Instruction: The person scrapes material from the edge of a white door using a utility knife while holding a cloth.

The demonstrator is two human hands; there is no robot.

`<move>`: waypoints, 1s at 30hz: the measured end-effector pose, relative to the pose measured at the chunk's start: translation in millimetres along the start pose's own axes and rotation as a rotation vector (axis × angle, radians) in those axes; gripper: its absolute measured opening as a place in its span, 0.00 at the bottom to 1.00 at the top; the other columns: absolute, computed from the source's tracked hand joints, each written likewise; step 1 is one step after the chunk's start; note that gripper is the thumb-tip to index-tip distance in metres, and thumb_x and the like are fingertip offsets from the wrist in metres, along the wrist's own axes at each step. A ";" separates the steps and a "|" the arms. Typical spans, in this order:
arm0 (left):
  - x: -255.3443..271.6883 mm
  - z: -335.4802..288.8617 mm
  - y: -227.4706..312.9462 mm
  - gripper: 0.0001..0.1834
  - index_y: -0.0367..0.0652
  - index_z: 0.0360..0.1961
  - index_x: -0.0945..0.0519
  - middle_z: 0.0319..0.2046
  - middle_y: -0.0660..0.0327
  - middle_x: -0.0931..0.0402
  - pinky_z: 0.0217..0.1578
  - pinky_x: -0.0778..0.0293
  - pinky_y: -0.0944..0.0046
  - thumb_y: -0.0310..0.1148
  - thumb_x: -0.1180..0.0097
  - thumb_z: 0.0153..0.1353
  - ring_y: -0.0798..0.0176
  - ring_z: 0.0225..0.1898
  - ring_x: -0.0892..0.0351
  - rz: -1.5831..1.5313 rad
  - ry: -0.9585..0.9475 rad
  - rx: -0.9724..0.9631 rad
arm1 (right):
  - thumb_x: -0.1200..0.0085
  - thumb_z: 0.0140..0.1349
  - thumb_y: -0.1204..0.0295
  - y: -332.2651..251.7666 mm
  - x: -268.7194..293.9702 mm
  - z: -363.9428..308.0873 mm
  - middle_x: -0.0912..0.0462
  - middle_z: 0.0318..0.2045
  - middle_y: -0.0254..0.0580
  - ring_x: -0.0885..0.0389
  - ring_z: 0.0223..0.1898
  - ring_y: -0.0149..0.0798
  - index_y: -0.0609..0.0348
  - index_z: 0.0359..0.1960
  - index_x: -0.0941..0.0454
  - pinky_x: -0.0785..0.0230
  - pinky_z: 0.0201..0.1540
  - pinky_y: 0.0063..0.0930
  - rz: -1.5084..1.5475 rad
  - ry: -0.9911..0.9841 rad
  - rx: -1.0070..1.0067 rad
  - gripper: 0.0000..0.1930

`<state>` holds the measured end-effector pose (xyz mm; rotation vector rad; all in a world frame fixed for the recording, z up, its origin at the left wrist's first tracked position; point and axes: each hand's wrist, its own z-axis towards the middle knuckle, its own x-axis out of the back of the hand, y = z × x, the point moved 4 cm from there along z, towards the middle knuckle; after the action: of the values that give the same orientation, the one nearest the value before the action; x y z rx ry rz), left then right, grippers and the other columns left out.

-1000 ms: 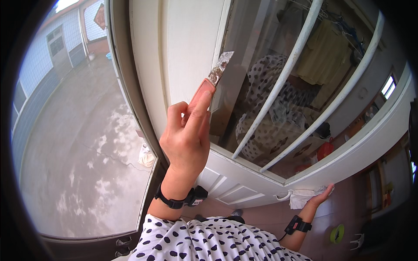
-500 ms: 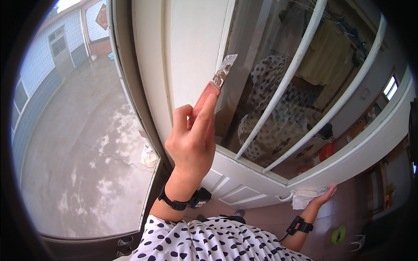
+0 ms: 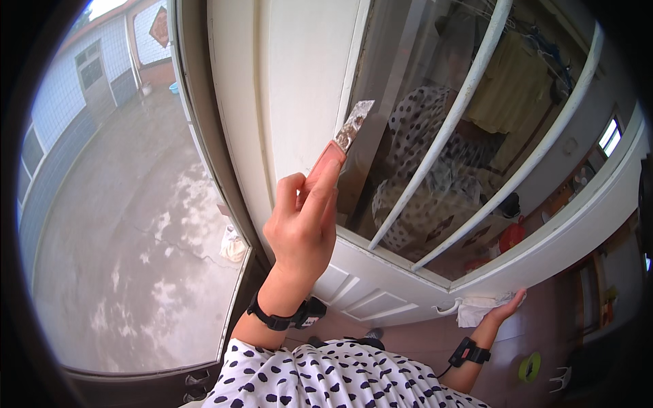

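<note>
My left hand [image 3: 299, 224] is closed around the pinkish-red handle of a flat-bladed scraper [image 3: 354, 126], one finger stretched along it. Brown and white residue marks the blade, which points up and away beside the frame of the door's glass pane [image 3: 401, 156]. My right hand [image 3: 505, 309] is at the lower right edge of the white door [image 3: 299, 61], on a white cloth [image 3: 474, 311] pressed by the curved handle [image 3: 445, 309]. The right fingers are partly hidden by the cloth and the door edge.
Two white bars [image 3: 449, 129] cross the glass, which shows reflections of a polka-dot shirt. To the left, a window gives onto a concrete yard [image 3: 129, 238]. A green round object [image 3: 528, 367] and a small white stool [image 3: 560, 379] stand at the lower right.
My left hand and the scraper have moved slightly down along the pane's edge, towards me. My right hand and the cloth stay in place.
</note>
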<state>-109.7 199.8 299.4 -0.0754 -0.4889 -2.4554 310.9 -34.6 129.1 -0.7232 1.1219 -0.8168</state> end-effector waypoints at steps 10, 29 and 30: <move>5.1 -3.3 -0.7 0.26 0.55 0.49 0.21 0.31 0.60 0.31 0.21 0.29 0.65 0.21 0.38 0.46 0.62 0.23 0.26 0.015 -0.014 0.004 | 0.57 0.64 0.49 0.4 1.8 -6.7 0.35 0.59 0.44 0.36 0.59 0.42 0.63 0.61 0.39 0.45 0.62 0.33 0.041 0.002 -0.022 0.33; -11.9 10.5 56.4 0.25 0.58 0.48 0.20 0.31 0.61 0.31 0.21 0.29 0.66 0.23 0.38 0.47 0.63 0.21 0.28 -0.100 -0.084 -0.058 | 0.55 0.63 0.49 -15.6 12.7 30.5 0.33 0.58 0.42 0.34 0.58 0.40 0.63 0.60 0.37 0.45 0.61 0.32 0.060 0.008 -0.057 0.32; -10.7 6.1 59.1 0.24 0.58 0.47 0.19 0.31 0.61 0.30 0.21 0.29 0.66 0.23 0.38 0.47 0.63 0.21 0.28 -0.146 -0.139 -0.070 | 0.55 0.63 0.50 -12.9 14.5 36.2 0.33 0.58 0.41 0.34 0.58 0.40 0.63 0.60 0.37 0.44 0.61 0.32 0.052 0.007 -0.043 0.32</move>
<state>-66.4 164.7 322.7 -0.2486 -0.4824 -2.6222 346.2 -50.4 143.0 -0.7249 1.1629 -0.7537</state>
